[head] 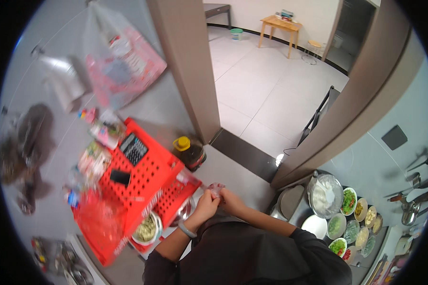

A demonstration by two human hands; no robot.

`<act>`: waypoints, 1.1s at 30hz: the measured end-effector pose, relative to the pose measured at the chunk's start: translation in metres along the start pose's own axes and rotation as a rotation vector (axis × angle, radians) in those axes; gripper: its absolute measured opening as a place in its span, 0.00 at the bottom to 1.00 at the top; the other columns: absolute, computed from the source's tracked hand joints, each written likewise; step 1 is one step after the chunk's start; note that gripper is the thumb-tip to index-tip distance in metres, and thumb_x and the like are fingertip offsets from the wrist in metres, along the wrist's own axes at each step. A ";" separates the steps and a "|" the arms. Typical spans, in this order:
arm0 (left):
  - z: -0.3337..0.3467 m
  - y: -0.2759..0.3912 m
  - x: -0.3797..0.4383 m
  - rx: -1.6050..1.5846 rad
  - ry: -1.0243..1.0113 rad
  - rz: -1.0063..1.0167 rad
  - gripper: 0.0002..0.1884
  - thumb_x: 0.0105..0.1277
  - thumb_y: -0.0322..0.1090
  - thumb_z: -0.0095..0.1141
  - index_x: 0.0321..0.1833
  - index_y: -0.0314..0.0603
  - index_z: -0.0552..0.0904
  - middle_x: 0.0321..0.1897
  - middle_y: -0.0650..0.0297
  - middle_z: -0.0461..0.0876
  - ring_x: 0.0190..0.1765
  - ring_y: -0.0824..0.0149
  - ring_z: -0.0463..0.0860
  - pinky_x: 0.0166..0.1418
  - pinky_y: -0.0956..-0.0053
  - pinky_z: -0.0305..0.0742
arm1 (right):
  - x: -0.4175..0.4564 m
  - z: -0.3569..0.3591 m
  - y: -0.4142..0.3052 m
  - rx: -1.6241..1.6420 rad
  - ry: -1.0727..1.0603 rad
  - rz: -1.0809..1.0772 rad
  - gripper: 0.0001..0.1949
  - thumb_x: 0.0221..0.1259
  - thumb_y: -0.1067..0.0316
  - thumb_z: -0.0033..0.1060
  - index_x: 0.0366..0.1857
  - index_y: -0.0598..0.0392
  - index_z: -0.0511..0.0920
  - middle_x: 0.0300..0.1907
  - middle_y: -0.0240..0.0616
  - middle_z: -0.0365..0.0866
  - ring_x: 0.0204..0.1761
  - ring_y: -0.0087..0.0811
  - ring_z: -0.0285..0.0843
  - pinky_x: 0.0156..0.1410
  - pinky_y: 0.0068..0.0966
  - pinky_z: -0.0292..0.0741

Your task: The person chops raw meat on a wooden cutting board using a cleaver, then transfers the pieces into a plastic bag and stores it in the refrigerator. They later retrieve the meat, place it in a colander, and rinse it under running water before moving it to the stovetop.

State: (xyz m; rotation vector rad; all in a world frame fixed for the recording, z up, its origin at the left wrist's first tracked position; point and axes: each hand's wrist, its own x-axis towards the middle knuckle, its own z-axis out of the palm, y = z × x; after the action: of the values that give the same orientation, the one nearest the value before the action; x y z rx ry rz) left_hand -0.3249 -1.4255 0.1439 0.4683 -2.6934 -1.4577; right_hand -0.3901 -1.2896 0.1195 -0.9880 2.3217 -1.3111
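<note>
My left hand (pixel 208 205) and my right hand (pixel 232 202) meet in front of my body. Between their fingers is a small clear plastic bag (pixel 216 187) with reddish marks or contents; blur hides the detail. Both hands appear to pinch it. A grey band (pixel 187 229) circles my left wrist. Left of the hands stands a red perforated plastic rack (pixel 149 156) with two levels. Its lower level (pixel 169 194) lies nearest my left hand, close to a metal bowl (pixel 184 212) and a white tub of pale green chopped food (pixel 146 229).
A calculator (pixel 133 149), a dark phone-like object (pixel 120 177) and plastic bags (pixel 94 160) lie on the rack. A yellow-capped jug (pixel 190 153) stands behind it. Right, a counter holds a plastic-covered bowl (pixel 324 196) and several dishes of chopped food (pixel 348 201). Ahead is a doorway threshold (pixel 246 155).
</note>
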 end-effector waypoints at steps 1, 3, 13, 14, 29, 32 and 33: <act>-0.003 0.008 0.040 -0.028 -0.056 -0.011 0.11 0.57 0.31 0.61 0.35 0.36 0.71 0.28 0.56 0.76 0.33 0.62 0.78 0.37 0.67 0.72 | 0.027 -0.011 0.010 0.010 0.064 0.044 0.12 0.50 0.69 0.62 0.35 0.58 0.70 0.33 0.49 0.75 0.38 0.51 0.74 0.43 0.40 0.71; 0.000 0.013 0.117 -0.078 -0.097 0.061 0.12 0.59 0.34 0.59 0.37 0.36 0.71 0.28 0.51 0.78 0.35 0.53 0.80 0.41 0.62 0.75 | 0.078 -0.047 0.023 -0.171 0.249 -0.007 0.14 0.50 0.67 0.64 0.41 0.56 0.73 0.39 0.47 0.75 0.43 0.48 0.73 0.46 0.38 0.71; 0.117 0.147 0.417 -0.450 -0.851 0.094 0.05 0.55 0.26 0.58 0.32 0.39 0.74 0.27 0.67 0.75 0.31 0.74 0.72 0.35 0.78 0.71 | 0.204 -0.245 0.121 -0.798 0.693 0.192 0.22 0.45 0.57 0.65 0.48 0.49 0.79 0.59 0.35 0.73 0.66 0.38 0.64 0.69 0.50 0.52; 0.135 0.174 0.436 -0.433 -0.896 0.003 0.04 0.55 0.25 0.58 0.31 0.38 0.76 0.28 0.68 0.76 0.32 0.75 0.73 0.34 0.79 0.71 | 0.210 -0.259 0.155 -0.872 0.718 0.250 0.20 0.46 0.57 0.64 0.46 0.47 0.80 0.57 0.35 0.76 0.65 0.38 0.67 0.67 0.49 0.56; 0.318 0.360 0.781 -0.370 -1.131 0.455 0.09 0.60 0.33 0.63 0.34 0.41 0.74 0.34 0.58 0.68 0.24 0.72 0.63 0.29 0.76 0.65 | 0.387 -0.569 0.350 -0.748 1.028 0.327 0.13 0.45 0.58 0.65 0.33 0.48 0.77 0.39 0.33 0.75 0.66 0.39 0.61 0.71 0.54 0.51; 0.371 0.389 0.849 -0.284 -1.085 0.507 0.16 0.55 0.22 0.61 0.24 0.43 0.63 0.19 0.71 0.65 0.25 0.78 0.63 0.26 0.81 0.61 | 0.421 -0.620 0.395 -0.797 1.095 0.301 0.12 0.44 0.57 0.66 0.32 0.46 0.78 0.38 0.32 0.76 0.64 0.38 0.66 0.69 0.55 0.54; 0.387 0.401 0.874 -0.209 -1.093 0.551 0.17 0.55 0.22 0.61 0.23 0.43 0.63 0.20 0.71 0.65 0.25 0.78 0.62 0.27 0.81 0.61 | 0.430 -0.636 0.422 -0.785 1.084 0.343 0.10 0.45 0.58 0.65 0.31 0.46 0.78 0.37 0.32 0.77 0.63 0.38 0.67 0.69 0.55 0.55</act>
State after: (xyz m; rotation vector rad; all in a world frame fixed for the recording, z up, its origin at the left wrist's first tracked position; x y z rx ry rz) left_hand -1.3246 -1.1538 0.1673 -1.3449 -2.7738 -2.1046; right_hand -1.2285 -1.0363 0.1402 0.1512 3.7404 -0.8476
